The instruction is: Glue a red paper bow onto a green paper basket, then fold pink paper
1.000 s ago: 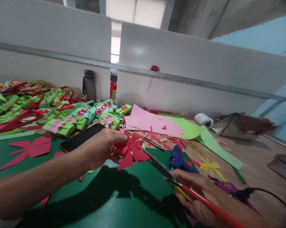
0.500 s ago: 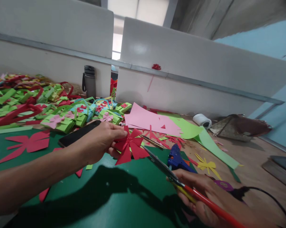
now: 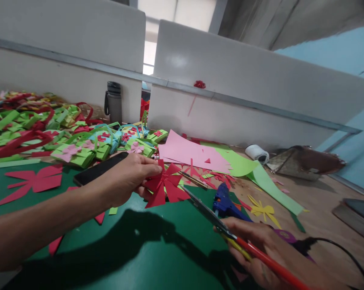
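Observation:
My left hand [image 3: 133,173] pinches a red paper flower [image 3: 166,185] by its left side, above the green mat [image 3: 133,249]. Slits run between the flower's petals, and bits of light green show behind it. In my right hand [image 3: 260,241] is a pair of scissors [image 3: 206,211] with a red handle and some yellow beside it. Their blade tip points at the flower's right-hand petal; whether it touches I cannot tell. Just beyond the scissors lies a blue glue gun [image 3: 227,201].
Green paper bags with flowers [image 3: 79,151] pile up at left, near a bottle [image 3: 113,102] and a black phone [image 3: 100,167]. Pink sheets [image 3: 190,151], light green paper [image 3: 272,191], a yellow paper cutout [image 3: 263,210] and a handbag [image 3: 305,163] lie behind and right. Red cutouts [image 3: 45,179] lie left.
Both hands stay nearly in place, with the flower and scissors still held. The flower shifts very slightly, and the view moves a little.

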Available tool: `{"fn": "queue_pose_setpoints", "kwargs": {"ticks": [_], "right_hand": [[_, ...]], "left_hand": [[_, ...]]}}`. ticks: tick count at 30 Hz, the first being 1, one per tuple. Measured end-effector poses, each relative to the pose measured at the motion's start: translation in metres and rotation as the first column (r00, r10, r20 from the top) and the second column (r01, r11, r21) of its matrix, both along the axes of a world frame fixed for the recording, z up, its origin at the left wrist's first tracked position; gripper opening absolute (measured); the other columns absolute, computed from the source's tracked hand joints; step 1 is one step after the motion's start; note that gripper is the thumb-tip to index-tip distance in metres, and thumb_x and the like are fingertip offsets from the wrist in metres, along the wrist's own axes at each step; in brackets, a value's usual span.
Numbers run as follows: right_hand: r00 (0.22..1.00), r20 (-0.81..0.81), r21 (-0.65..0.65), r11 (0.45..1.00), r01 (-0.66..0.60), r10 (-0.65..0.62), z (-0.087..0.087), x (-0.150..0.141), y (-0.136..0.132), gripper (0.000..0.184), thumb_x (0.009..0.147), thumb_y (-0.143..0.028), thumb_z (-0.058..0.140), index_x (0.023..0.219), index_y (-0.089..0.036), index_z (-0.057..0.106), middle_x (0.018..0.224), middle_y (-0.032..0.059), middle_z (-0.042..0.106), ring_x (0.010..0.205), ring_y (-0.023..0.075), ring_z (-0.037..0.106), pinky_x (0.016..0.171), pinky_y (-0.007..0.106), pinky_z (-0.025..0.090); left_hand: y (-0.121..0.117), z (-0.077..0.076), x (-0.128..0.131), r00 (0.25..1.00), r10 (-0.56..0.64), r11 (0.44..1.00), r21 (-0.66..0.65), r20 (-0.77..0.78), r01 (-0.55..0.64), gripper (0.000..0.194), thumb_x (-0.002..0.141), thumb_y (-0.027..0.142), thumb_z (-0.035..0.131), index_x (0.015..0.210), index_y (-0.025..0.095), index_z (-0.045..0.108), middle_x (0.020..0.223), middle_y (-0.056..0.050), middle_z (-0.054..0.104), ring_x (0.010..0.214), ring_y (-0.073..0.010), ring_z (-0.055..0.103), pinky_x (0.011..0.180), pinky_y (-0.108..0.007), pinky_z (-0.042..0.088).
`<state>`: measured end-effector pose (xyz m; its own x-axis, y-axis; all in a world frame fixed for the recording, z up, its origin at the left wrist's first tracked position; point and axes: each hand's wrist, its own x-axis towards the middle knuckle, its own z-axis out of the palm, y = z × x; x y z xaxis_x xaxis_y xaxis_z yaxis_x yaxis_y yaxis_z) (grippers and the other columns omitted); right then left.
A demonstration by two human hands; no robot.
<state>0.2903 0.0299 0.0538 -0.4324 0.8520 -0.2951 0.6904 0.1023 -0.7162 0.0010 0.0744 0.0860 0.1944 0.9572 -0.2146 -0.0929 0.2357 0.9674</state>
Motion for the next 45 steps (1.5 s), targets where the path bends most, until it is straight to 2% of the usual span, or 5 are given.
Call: {"fn": "queue_pose_setpoints", "kwargs": {"ticks": [9,16,30,35,45], "right_hand": [[0.999,-0.034,-0.123,0.992,-0.012,0.007,0.001,0.0,0.0,0.031,0.08,-0.048,0.06,0.099,-0.023,0.062,0.07,-0.0015,0.051,0.058,0.011,0.041,0.05,0.021,0.032],[1.0,-0.018,-0.095,0.995,-0.014,0.012,0.004,-0.006,-0.003,0.022,0.077,-0.037,0.062,0.094,-0.022,0.062,0.065,-0.0029,0.044,0.057,0.011,0.038,0.049,0.022,0.03],[0.998,-0.059,-0.04,0.999,-0.021,0.019,-0.002,0.0,-0.001,0.035,0.076,-0.053,0.061,0.092,-0.022,0.065,0.065,-0.0013,0.048,0.056,0.0116,0.041,0.049,0.022,0.034],[0.997,-0.074,-0.057,0.998,-0.036,0.031,-0.003,-0.001,-0.001,0.024,0.082,-0.042,0.056,0.094,-0.023,0.062,0.065,-0.003,0.043,0.057,0.0113,0.038,0.052,0.023,0.033],[0.992,-0.121,-0.027,0.999,-0.047,0.044,-0.001,-0.005,-0.001,0.029,0.074,-0.045,0.062,0.093,-0.022,0.061,0.061,-0.004,0.038,0.054,0.0107,0.03,0.048,0.024,0.027]], "left_hand": [[0.002,0.001,0.001,0.999,0.021,1.0,0.002,-0.045,-0.021,0.025,0.071,0.01,0.056,0.046,0.014,0.059,0.041,0.001,0.049,0.034,-0.0071,0.044,0.033,-0.016,0.035],[0.0,0.001,0.002,0.998,0.034,0.999,0.006,-0.048,-0.034,0.02,0.067,0.01,0.058,0.048,0.013,0.06,0.042,0.001,0.05,0.034,-0.0073,0.046,0.033,-0.015,0.037],[0.001,0.001,0.003,0.999,0.016,0.999,-0.029,-0.028,-0.017,0.031,0.076,0.01,0.055,0.046,0.014,0.056,0.041,0.002,0.047,0.034,-0.0069,0.045,0.032,-0.015,0.036],[0.002,-0.003,0.003,1.0,0.011,0.999,-0.044,-0.005,-0.011,0.031,0.078,0.009,0.055,0.047,0.015,0.053,0.042,0.003,0.047,0.035,-0.0075,0.045,0.033,-0.016,0.036],[-0.001,-0.01,0.005,1.0,0.0,0.998,-0.067,-0.006,0.0,0.007,0.075,0.016,0.069,0.07,0.012,0.066,0.052,-0.002,0.062,0.042,-0.0116,0.055,0.038,-0.019,0.043]]}}
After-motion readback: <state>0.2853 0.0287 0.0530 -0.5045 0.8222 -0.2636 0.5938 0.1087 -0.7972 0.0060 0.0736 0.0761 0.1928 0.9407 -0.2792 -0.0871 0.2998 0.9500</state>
